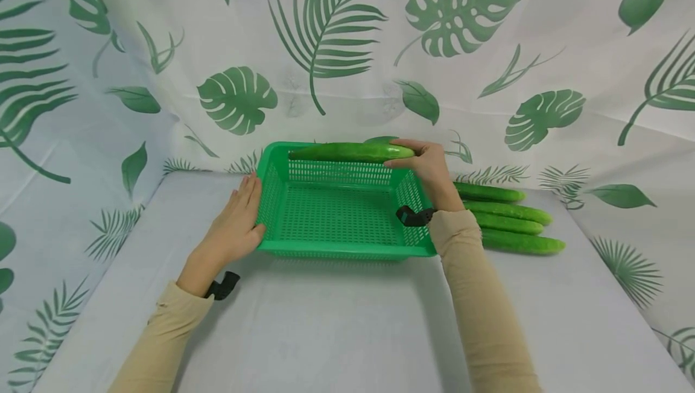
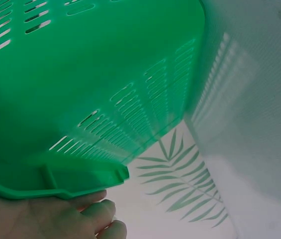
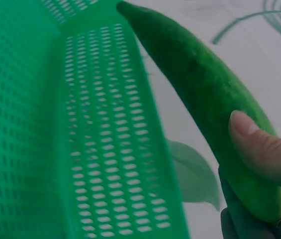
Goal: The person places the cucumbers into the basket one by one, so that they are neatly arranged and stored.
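A long green cucumber (image 1: 347, 152) lies level above the far rim of a green perforated plastic basket (image 1: 347, 249). My right hand (image 1: 426, 166) pinches its right end between thumb and fingers; the right wrist view shows the thumb on the side of the cucumber (image 3: 195, 74). No other cucumber shows inside the basket. My left hand (image 1: 239, 221) rests against the basket's left side with its fingers straight. In the left wrist view the fingers (image 2: 100, 214) lie along the basket's outer rim (image 2: 26, 193).
Several more cucumbers (image 1: 516, 224) lie side by side on the white-covered table (image 1: 347, 320), right of the basket and partly behind my right forearm. A white cloth with green leaf prints (image 1: 347, 103) hangs behind the table.
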### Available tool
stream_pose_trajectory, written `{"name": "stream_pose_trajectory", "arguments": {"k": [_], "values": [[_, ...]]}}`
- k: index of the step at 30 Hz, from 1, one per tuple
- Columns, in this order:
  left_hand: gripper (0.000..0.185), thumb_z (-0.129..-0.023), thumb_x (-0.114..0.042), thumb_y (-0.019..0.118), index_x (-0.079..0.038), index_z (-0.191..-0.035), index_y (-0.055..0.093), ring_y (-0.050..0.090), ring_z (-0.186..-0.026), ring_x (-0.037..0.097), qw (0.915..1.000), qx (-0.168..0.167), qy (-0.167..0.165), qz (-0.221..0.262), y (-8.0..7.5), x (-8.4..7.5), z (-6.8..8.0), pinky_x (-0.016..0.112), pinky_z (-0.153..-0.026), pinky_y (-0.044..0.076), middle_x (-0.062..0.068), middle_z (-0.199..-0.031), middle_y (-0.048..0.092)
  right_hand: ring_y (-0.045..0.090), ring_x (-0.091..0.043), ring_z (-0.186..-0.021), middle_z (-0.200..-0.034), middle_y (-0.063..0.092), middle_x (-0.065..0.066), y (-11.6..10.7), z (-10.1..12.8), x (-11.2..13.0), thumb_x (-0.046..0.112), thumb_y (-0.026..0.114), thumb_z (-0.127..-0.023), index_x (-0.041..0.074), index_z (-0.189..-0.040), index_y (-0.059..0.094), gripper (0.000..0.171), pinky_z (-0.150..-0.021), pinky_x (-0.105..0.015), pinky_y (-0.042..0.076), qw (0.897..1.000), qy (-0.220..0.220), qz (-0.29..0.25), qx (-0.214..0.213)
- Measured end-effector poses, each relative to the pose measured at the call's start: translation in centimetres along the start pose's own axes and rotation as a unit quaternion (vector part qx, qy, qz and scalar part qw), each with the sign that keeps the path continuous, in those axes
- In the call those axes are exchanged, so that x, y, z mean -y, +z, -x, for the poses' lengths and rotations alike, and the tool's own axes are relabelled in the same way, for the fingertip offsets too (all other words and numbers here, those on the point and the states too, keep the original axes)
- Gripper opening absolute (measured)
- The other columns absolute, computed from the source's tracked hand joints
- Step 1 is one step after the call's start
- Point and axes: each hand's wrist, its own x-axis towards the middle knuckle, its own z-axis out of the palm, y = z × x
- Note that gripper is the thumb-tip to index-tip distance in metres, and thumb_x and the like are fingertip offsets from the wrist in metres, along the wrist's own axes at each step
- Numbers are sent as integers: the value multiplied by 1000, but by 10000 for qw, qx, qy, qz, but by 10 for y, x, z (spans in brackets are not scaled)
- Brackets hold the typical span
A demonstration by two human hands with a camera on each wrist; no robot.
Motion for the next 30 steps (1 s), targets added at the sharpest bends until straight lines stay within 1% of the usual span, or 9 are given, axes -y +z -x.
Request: {"name": "stream_pose_trajectory", "arguments": {"k": [3, 9, 13, 17, 19, 22, 24, 26, 30], "values": [[83, -87, -8, 45, 10, -154, -1, -10, -151, 30, 10000, 3, -1, 1, 0, 0, 0, 53, -120, 6, 20, -163, -10, 28, -28, -146, -148, 48, -8, 12, -4, -5, 7, 81, -81, 8, -130, 67, 50, -116, -53, 26, 9999, 133, 48, 97], [83, -88, -9, 45, 10, -154, -1, -10, -151, 31, 10000, 42, -15, -16, -1, -1, 0, 54, -120, 7, 20, -163, -10, 26, -31, -146, -150, 45, -11, 31, -12, -19, 1, 81, -79, 6, -128, 68, 51, -116, -54, 26, 9993, 346, 64, 151], [83, -87, -8, 45, 10, -154, -1, -10, -151, 30, 10000, 38, -5, -4, -1, -1, 0, 54, -120, 7, 20, -163, -10, 26, -32, -147, -150, 46, -11, 37, -15, -29, -1, 80, -79, 7, -128, 68, 52, -116, -54, 26, 9986, 484, 165, 143], [83, -87, -8, 44, 9, -154, -1, -10, -151, 29, 10000, 24, -18, -4, -1, 0, 0, 53, -120, 6, 19, -163, -11, 30, -32, -145, -146, 51, -12, 39, -16, -32, -2, 79, -79, 7, -128, 68, 51, -115, -53, 28, 9986, 472, 194, 110], [83, -87, -8, 44, 9, -154, -1, -10, -151, 30, 10000, 34, -16, -19, -1, 0, 0, 54, -120, 7, 19, -163, -11, 31, -32, -144, -146, 51, -13, 40, -17, -33, -3, 79, -80, 6, -128, 68, 51, -115, -53, 29, 9986, 462, 225, 122], [82, -88, -8, 44, 10, -154, -1, -10, -151, 30, 10000, 45, -19, -47, -1, 1, 0, 54, -120, 7, 20, -163, -10, 33, -34, -143, -147, 49, -14, 41, -17, -35, -3, 76, -83, 5, -130, 66, 49, -114, -53, 31, 9980, 445, 430, 163], [82, -88, -9, 44, 10, -154, -1, -10, -151, 31, 10000, 53, -25, -48, -1, 1, 1, 54, -120, 7, 20, -163, -10, 35, -36, -141, -148, 48, -16, 43, -17, -36, -5, 72, -85, 3, -132, 64, 48, -112, -53, 34, 9969, 496, 575, 195], [82, -88, -9, 44, 10, -154, -1, -10, -151, 30, 10000, 62, -29, -23, -1, 1, 1, 54, -120, 7, 20, -163, -10, 37, -38, -139, -148, 46, -19, 44, -18, -38, -7, 67, -88, 0, -134, 61, 47, -109, -53, 38, 9951, 580, 766, 241], [83, -88, -8, 45, 10, -154, -1, -10, -151, 30, 10000, 44, -10, 11, 0, 1, 1, 53, -120, 6, 21, -163, -9, 38, -42, -137, -149, 41, -23, 44, -18, -40, -9, 61, -90, -3, -138, 55, 49, -106, -53, 42, 9893, 881, 1139, 232]]}}
